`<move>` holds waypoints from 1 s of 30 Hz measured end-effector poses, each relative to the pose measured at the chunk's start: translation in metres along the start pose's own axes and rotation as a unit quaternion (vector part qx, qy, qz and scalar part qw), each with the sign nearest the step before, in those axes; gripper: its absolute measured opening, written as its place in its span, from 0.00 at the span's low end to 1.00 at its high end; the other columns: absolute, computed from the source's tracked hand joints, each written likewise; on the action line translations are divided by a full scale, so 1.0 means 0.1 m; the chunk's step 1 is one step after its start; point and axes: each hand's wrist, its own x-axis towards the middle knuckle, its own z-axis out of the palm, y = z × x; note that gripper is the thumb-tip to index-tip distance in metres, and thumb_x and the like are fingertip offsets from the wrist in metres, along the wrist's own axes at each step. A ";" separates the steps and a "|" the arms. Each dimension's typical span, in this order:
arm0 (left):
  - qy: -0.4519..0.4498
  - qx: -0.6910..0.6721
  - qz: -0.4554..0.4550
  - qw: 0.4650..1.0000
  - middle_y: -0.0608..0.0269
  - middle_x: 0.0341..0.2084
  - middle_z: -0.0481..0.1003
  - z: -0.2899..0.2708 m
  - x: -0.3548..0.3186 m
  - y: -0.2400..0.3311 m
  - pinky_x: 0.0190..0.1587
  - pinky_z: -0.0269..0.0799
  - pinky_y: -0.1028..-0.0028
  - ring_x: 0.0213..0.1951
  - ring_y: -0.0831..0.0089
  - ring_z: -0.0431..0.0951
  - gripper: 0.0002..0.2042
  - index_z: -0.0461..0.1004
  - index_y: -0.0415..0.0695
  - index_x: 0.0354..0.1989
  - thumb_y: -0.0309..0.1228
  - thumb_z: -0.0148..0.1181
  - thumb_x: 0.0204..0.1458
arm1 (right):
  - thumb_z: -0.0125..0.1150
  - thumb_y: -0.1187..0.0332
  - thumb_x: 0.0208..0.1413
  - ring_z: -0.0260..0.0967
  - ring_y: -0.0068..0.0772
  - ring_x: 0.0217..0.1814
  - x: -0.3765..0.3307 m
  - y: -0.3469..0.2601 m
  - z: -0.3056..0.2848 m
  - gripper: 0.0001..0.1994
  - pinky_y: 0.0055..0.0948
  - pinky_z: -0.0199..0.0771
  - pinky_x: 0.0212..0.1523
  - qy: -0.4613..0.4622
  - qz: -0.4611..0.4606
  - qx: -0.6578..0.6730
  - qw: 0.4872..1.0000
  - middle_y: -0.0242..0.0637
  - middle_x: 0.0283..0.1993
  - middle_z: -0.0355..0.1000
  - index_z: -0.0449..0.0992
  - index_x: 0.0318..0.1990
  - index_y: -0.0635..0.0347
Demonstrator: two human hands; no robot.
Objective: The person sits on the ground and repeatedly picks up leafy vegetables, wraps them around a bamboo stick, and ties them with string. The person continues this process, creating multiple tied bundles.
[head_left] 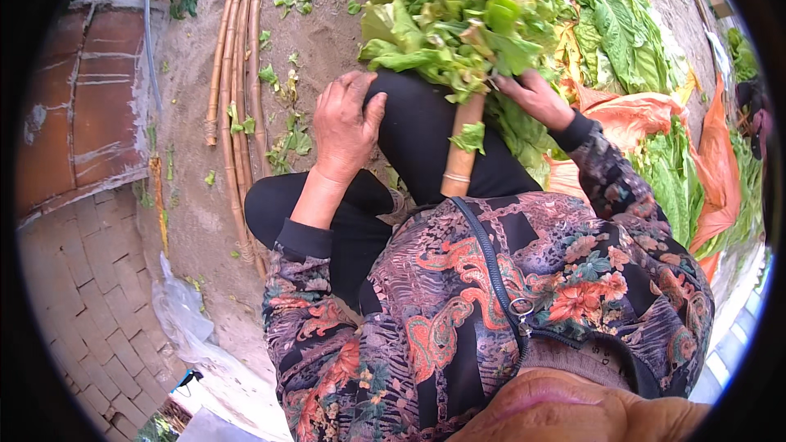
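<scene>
Resting flat on the knee (401, 106), left hand (345, 123) — released; right hand (536, 98) grasping green leaves (467, 16).

so i count two hands, left hand (345, 127) and right hand (534, 96), one big heap of green leaves (483, 8), one wooden stick (461, 151), a bundle of roughly five bamboo poles (237, 57), one orange sheet (655, 115)

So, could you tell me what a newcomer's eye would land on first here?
The heap of green leaves at top centre stands out first, with the right hand on a bunch at its lower edge. The left hand rests on the knee in black trousers, and a bundle of bamboo canes lies on the dirt to the left.
</scene>
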 end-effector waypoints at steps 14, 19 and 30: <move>-0.314 -0.357 -0.243 0.845 0.49 0.27 0.76 -0.19 -0.45 0.37 0.33 0.72 0.65 0.31 0.53 0.77 0.11 0.76 0.38 0.34 0.35 0.56 0.53 | 0.58 0.62 0.55 0.58 0.38 0.63 -0.57 -0.90 -0.62 0.24 0.34 0.57 0.63 -0.314 0.237 -0.234 0.889 0.41 0.62 0.60 0.64 0.59 0.57; -0.341 -0.390 -0.207 0.830 0.51 0.22 0.76 -0.17 -0.40 0.43 0.31 0.72 0.62 0.28 0.53 0.77 0.12 0.75 0.42 0.33 0.39 0.53 0.54 | 0.61 0.61 0.53 0.56 0.33 0.65 -0.19 -1.44 -0.55 0.27 0.34 0.55 0.65 -0.276 0.437 -0.019 0.856 0.39 0.64 0.58 0.63 0.60 0.57; -0.450 -0.313 -0.256 0.796 0.42 0.29 0.76 -0.18 -0.30 0.80 0.39 0.71 0.57 0.35 0.46 0.77 0.30 0.68 0.38 0.39 0.55 0.62 0.42 | 0.61 0.62 0.53 0.58 0.35 0.63 0.20 -1.28 -0.19 0.27 0.34 0.58 0.63 -0.306 0.272 -0.098 0.907 0.40 0.62 0.62 0.63 0.60 0.56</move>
